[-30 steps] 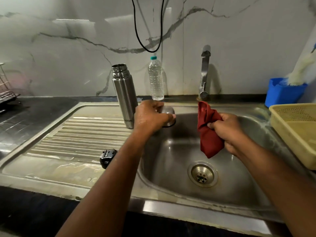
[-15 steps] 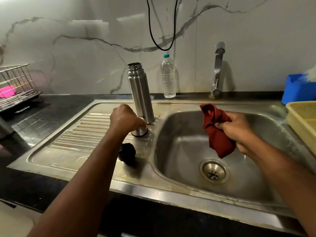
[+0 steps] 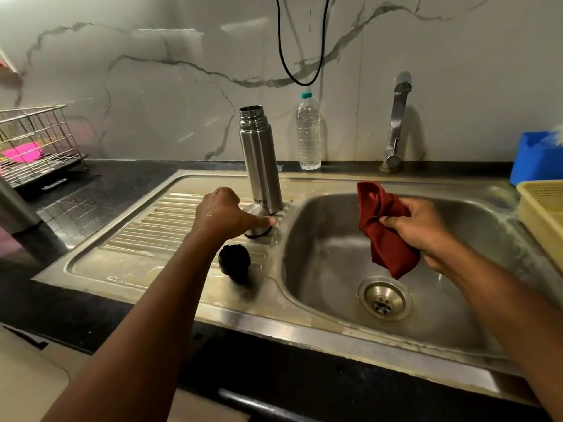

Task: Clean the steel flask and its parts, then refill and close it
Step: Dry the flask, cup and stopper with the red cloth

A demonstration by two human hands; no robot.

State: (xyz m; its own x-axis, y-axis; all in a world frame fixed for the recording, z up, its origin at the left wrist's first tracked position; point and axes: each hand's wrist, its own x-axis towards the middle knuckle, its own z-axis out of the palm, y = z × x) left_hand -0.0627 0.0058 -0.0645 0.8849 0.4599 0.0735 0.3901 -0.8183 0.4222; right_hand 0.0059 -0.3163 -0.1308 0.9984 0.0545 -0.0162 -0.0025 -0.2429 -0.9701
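Left hand (image 3: 224, 213) curled over steel cap (image 3: 257, 222), fingers gripping it, cap resting on ribbed drainboard (image 3: 146, 226) just in front of upright open flask (image 3: 262, 166). Black stopper (image 3: 234, 266) lies nearer. Right hand (image 3: 423, 229) pinches red cloth (image 3: 382, 226) above sink (image 3: 457, 300).
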